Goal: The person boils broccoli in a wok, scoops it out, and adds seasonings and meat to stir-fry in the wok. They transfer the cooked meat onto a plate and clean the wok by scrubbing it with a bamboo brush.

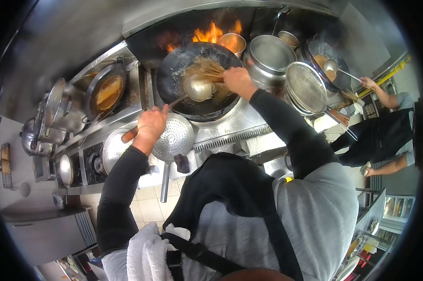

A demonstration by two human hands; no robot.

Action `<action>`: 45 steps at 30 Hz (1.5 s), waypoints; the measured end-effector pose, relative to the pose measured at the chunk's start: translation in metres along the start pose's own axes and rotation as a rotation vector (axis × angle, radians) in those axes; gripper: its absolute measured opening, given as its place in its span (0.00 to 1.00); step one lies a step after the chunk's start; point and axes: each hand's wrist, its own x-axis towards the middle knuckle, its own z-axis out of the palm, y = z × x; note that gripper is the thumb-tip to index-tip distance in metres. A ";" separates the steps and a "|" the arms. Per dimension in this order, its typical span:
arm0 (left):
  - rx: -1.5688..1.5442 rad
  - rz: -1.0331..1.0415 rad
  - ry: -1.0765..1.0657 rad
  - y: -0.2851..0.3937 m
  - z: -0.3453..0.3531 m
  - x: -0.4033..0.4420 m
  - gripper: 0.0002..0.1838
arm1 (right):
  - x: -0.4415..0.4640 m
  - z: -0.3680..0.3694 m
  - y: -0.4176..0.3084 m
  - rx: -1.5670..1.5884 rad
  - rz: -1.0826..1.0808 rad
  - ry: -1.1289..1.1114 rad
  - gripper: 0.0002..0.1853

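Note:
My left hand (151, 122) is closed around the handle of a metal ladle (198, 89), whose bowl is inside a large black wok (174, 75). My right hand (239, 80) grips a bundled bamboo brush (210, 72), its bristles pointing left over the wok, just above the ladle bowl. Light steam or water blurs the wok's inside. Flames (209, 33) rise behind the wok's back rim. Below my left hand, a perforated metal skimmer (173, 138) lies with its handle toward me.
Another wok (109, 91) with brown liquid stands at left, beside stacked pots (64, 112). Right of my wok are a round pot (272, 54) and a mesh strainer (306, 86). At far right, a co-worker (384, 136) holds a ladle in a third wok (345, 75).

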 end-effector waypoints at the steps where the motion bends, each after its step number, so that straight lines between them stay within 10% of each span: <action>1: -0.014 -0.005 0.008 0.002 -0.004 0.002 0.23 | -0.007 -0.007 -0.017 0.007 -0.003 -0.018 0.14; 4: -0.032 0.000 0.006 0.003 -0.005 0.011 0.21 | -0.039 0.002 -0.040 0.113 -0.233 -0.053 0.16; 10: -0.748 0.378 0.267 -0.038 0.103 0.003 0.20 | 0.015 -0.063 0.019 0.232 0.195 0.115 0.20; 12: -1.737 -0.407 -0.590 -0.023 0.071 -0.026 0.21 | -0.007 -0.068 0.003 0.350 0.214 0.213 0.26; 15: -1.970 -0.390 -0.619 -0.009 0.074 -0.045 0.20 | -0.011 -0.019 -0.017 0.427 0.109 -0.056 0.27; 24: -1.424 -0.389 -0.500 -0.013 0.112 -0.051 0.20 | 0.001 0.015 -0.019 0.421 0.138 -0.203 0.25; 26: -0.673 -0.278 0.039 0.005 0.097 -0.061 0.22 | -0.010 0.002 -0.025 0.513 0.157 -0.150 0.25; 39: -1.325 -0.584 -0.330 0.014 0.066 -0.055 0.21 | -0.026 -0.007 -0.005 0.536 0.204 -0.056 0.26; 45: -0.761 -0.313 0.055 0.013 0.108 -0.066 0.17 | -0.041 0.003 -0.008 0.589 0.171 -0.075 0.29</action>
